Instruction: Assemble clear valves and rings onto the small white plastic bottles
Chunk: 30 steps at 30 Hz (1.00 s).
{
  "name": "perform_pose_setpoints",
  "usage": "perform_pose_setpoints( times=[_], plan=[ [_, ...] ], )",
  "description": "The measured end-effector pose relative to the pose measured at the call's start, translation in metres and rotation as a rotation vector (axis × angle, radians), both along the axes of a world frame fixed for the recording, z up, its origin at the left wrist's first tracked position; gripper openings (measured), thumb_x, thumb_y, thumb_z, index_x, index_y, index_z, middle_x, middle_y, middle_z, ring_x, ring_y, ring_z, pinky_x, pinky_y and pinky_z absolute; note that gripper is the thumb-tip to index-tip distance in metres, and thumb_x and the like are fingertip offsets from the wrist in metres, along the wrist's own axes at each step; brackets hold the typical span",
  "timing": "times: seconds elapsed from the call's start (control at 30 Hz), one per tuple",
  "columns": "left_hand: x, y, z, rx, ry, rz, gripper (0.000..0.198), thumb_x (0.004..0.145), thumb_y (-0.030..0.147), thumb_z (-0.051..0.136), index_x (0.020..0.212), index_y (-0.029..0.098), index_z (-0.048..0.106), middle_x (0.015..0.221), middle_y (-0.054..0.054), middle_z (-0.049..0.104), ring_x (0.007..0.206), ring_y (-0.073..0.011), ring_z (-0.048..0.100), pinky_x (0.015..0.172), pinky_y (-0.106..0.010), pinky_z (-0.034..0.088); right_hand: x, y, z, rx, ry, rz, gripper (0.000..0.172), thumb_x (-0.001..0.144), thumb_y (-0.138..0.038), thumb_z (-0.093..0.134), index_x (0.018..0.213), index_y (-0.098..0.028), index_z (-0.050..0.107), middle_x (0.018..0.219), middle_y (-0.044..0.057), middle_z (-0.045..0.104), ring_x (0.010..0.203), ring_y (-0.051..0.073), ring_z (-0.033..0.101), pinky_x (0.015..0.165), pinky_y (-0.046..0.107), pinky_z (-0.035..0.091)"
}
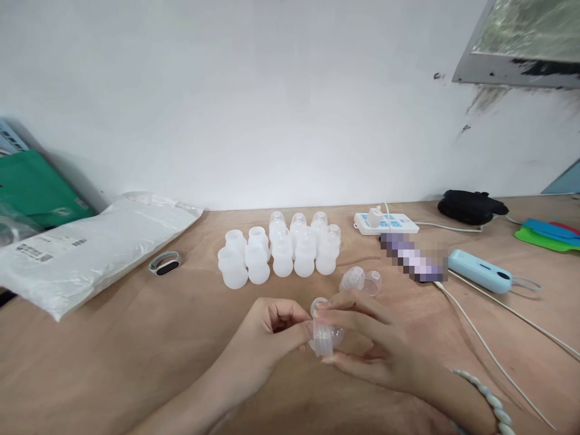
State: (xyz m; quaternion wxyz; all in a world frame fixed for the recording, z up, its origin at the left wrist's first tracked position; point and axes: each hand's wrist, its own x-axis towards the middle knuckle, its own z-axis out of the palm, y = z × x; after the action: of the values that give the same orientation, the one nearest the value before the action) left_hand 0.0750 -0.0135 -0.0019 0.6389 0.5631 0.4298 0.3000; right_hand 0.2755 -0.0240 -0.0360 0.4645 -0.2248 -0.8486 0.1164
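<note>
Both of my hands meet over the near middle of the wooden table. My left hand and my right hand together pinch a small translucent plastic bottle piece, fingers closed around it. Just beyond my right hand lie two clear loose caps. Further back stands a cluster of several white translucent little bottles, some with clear caps on.
A white plastic bag lies at the left, with a green packet behind it. A wristband sits near the bag. At the right are a power strip, white cables, a light-blue device, a black object.
</note>
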Motion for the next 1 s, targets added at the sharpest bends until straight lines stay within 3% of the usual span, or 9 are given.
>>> perform_pose_setpoints(
  times=[0.1,0.23,0.4,0.53,0.63,0.73,0.87,1.0],
  plan=[
    [-0.013,0.01,0.001,0.075,0.035,0.103,0.021,0.069,0.035,0.071,0.058,0.018,0.067,0.052,0.005,0.054,0.052,-0.0095,0.041,0.053,-0.021,0.032,0.01,0.004,0.002,-0.049,0.091,-0.052,0.041,0.091,-0.024,0.066,0.131,-0.024,0.056,0.107,0.009,0.063,0.095,0.021,0.063,0.078,0.034,0.057],
    [-0.044,0.027,-0.011,0.286,0.14,0.393,0.023,0.072,0.04,0.069,0.061,0.02,0.067,0.058,0.003,0.058,0.059,-0.0131,0.048,0.059,-0.023,0.038,0.023,0.015,0.004,-0.048,0.238,-0.271,0.043,0.087,-0.021,0.07,0.128,-0.028,0.058,0.105,0.006,0.06,0.096,0.023,0.059,0.079,0.038,0.054],
    [-0.06,0.039,-0.044,0.383,0.37,0.284,0.033,0.084,0.049,0.055,0.074,0.019,0.066,0.071,0.0,0.063,0.066,-0.0175,0.055,0.062,-0.027,0.04,0.02,0.025,0.002,-0.204,-0.164,-0.3,0.038,0.092,-0.018,0.059,0.129,-0.028,0.056,0.116,0.009,0.058,0.102,0.023,0.061,0.078,0.037,0.056],
    [-0.063,0.045,-0.062,0.487,0.619,0.153,0.032,0.088,0.04,0.044,0.069,0.02,0.06,0.065,0.0,0.063,0.061,-0.0184,0.056,0.058,-0.027,0.04,0.018,0.03,-0.002,-0.252,-0.427,-0.284,0.04,0.09,-0.011,0.054,0.129,-0.023,0.055,0.118,0.01,0.061,0.107,0.026,0.059,0.086,0.046,0.053],
    [-0.068,0.048,-0.068,0.533,0.685,0.068,0.029,0.086,0.032,0.045,0.065,0.021,0.061,0.065,-0.001,0.066,0.063,-0.0204,0.06,0.06,-0.029,0.042,0.019,0.031,-0.002,-0.259,-0.587,-0.247,0.036,0.087,-0.007,0.058,0.121,-0.019,0.06,0.112,0.01,0.064,0.104,0.027,0.059,0.089,0.049,0.049],
    [-0.074,0.049,-0.074,0.561,0.712,0.061,0.026,0.087,0.031,0.046,0.076,0.021,0.068,0.08,-0.005,0.073,0.073,-0.024,0.065,0.068,-0.032,0.045,0.019,0.031,0.0,-0.268,-0.68,-0.242,0.039,0.085,-0.006,0.061,0.122,-0.019,0.062,0.11,0.01,0.065,0.103,0.028,0.06,0.088,0.05,0.047],
    [-0.078,0.05,-0.08,0.636,0.777,0.058,0.028,0.089,0.028,0.044,0.093,0.024,0.072,0.098,-0.006,0.076,0.087,-0.0263,0.069,0.074,-0.035,0.048,0.018,0.031,0.003,-0.268,-0.743,-0.265,0.036,0.083,-0.005,0.063,0.115,-0.021,0.065,0.111,0.01,0.066,0.101,0.028,0.06,0.088,0.051,0.045],
    [-0.079,0.049,-0.078,0.712,0.836,0.057,0.034,0.093,0.026,0.036,0.095,0.022,0.07,0.097,-0.007,0.077,0.087,-0.0266,0.071,0.074,-0.036,0.05,0.017,0.03,0.004,-0.248,-0.714,-0.275,0.029,0.086,-0.011,0.063,0.112,-0.022,0.065,0.116,0.01,0.064,0.103,0.029,0.061,0.087,0.049,0.045]
  ],
)
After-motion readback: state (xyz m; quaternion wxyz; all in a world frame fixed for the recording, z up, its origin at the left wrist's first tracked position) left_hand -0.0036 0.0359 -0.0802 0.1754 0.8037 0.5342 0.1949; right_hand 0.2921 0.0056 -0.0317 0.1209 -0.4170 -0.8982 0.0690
